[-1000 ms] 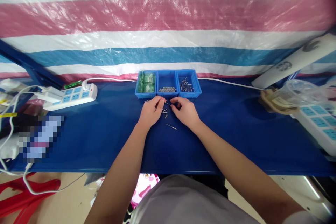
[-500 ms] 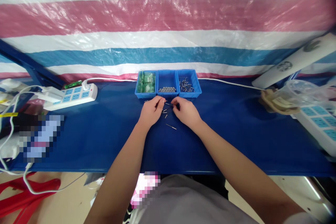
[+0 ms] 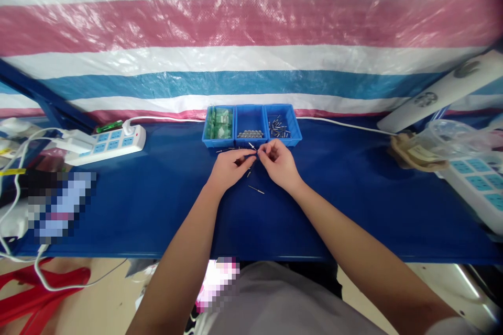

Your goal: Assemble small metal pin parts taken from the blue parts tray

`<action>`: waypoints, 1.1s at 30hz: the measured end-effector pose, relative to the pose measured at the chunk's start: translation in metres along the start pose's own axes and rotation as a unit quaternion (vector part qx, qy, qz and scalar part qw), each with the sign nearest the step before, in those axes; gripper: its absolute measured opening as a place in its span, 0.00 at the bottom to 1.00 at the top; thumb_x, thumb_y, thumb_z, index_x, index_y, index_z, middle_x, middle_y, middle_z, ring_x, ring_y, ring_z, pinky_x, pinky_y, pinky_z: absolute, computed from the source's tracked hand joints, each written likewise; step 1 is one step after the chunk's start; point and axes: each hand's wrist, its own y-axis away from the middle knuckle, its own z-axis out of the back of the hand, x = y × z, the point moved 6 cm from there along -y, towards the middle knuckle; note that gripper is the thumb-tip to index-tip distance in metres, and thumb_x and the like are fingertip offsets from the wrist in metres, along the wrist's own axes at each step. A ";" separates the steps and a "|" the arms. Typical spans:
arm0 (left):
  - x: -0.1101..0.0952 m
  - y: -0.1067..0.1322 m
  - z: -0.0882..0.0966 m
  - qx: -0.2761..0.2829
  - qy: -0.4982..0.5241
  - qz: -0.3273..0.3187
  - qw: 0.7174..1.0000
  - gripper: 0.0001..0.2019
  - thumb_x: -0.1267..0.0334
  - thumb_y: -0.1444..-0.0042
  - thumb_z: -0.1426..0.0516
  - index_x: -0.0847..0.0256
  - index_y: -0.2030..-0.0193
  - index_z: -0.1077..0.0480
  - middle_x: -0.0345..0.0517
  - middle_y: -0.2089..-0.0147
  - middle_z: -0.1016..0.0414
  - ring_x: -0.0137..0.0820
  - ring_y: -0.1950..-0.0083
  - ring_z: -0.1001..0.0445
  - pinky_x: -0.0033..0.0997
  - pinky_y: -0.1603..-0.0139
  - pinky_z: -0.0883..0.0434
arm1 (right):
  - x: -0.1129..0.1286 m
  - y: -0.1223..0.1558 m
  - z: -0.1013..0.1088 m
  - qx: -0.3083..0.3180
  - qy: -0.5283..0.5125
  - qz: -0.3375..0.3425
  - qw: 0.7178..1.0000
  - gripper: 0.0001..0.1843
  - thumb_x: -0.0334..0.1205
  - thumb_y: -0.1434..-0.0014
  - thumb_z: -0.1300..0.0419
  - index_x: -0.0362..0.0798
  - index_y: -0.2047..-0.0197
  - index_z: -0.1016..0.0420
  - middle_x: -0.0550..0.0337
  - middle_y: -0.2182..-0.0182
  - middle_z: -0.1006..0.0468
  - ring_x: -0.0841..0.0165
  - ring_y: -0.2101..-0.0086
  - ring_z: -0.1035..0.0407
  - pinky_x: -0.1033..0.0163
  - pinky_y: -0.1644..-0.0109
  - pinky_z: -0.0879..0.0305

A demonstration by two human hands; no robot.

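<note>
My left hand [image 3: 228, 168] and my right hand [image 3: 278, 164] meet fingertip to fingertip over the blue table [image 3: 157, 204], just in front of three small blue bins. Both pinch a thin metal pin [image 3: 252, 147] between them. Loose pins [image 3: 255, 189] lie on the table under and just behind my hands. The left bin [image 3: 218, 124] holds green parts, the middle bin [image 3: 250, 126] small silver pieces, the right bin [image 3: 282, 125] dark metal pins.
A white power strip [image 3: 105, 144] with cable lies at the back left, beside tangled cords [image 3: 15, 167]. At the right stand a clear plastic container [image 3: 444, 138] and another power strip [image 3: 477, 183]. A striped tarp [image 3: 251, 36] hangs behind the table.
My hands have drawn together and lifted a little off the table. Their fingertips now touch around a pin, where a gap lay between them before.
</note>
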 end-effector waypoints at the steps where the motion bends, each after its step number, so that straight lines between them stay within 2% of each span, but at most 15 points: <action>1: 0.000 0.000 0.000 0.001 0.000 -0.002 1.000 0.12 0.56 0.39 0.38 0.56 0.53 0.18 0.39 0.73 0.22 0.25 0.74 0.30 0.27 0.66 0.30 | 0.000 0.000 -0.001 0.004 -0.008 -0.003 1.000 0.15 0.43 0.40 0.37 0.53 0.68 0.43 0.62 0.66 0.26 0.70 0.70 0.34 0.61 0.64 0.37; 7: 0.002 -0.001 -0.001 0.004 0.004 0.010 1.000 0.11 0.56 0.40 0.37 0.56 0.54 0.18 0.35 0.77 0.28 0.24 0.75 0.32 0.26 0.67 0.32 | -0.006 -0.001 -0.002 0.018 -0.039 -0.010 0.999 0.17 0.47 0.42 0.33 0.51 0.70 0.38 0.61 0.66 0.24 0.69 0.68 0.31 0.60 0.62 0.34; 16: 0.005 -0.002 0.000 -0.010 -0.017 0.012 1.000 0.09 0.58 0.39 0.38 0.57 0.55 0.20 0.35 0.76 0.29 0.24 0.74 0.32 0.26 0.68 0.34 | -0.012 -0.004 0.001 -0.018 -0.100 -0.076 0.992 0.25 0.52 0.51 0.26 0.52 0.67 0.39 0.66 0.72 0.23 0.74 0.77 0.34 0.65 0.72 0.37; 23: 0.005 -0.001 0.002 -0.016 -0.031 0.008 0.999 0.10 0.57 0.36 0.42 0.57 0.56 0.22 0.34 0.76 0.31 0.24 0.75 0.33 0.25 0.69 0.35 | -0.008 -0.005 0.004 -0.029 -0.081 -0.084 0.993 0.24 0.50 0.52 0.26 0.51 0.58 0.29 0.65 0.72 0.21 0.72 0.75 0.31 0.65 0.73 0.37; 27: 0.005 -0.001 0.003 -0.012 -0.038 0.009 0.999 0.11 0.56 0.33 0.45 0.58 0.54 0.24 0.35 0.74 0.29 0.25 0.74 0.32 0.25 0.69 0.36 | -0.006 -0.006 0.007 -0.037 -0.045 -0.059 0.997 0.18 0.51 0.50 0.27 0.48 0.63 0.23 0.62 0.73 0.22 0.71 0.74 0.31 0.64 0.72 0.37; 33: 0.005 0.000 0.006 -0.011 -0.052 0.022 0.998 0.14 0.54 0.30 0.50 0.59 0.57 0.27 0.39 0.70 0.24 0.26 0.71 0.28 0.26 0.67 0.34 | -0.007 -0.005 0.006 -0.031 -0.017 -0.063 0.997 0.17 0.52 0.50 0.28 0.48 0.64 0.19 0.60 0.72 0.20 0.71 0.74 0.32 0.63 0.71 0.36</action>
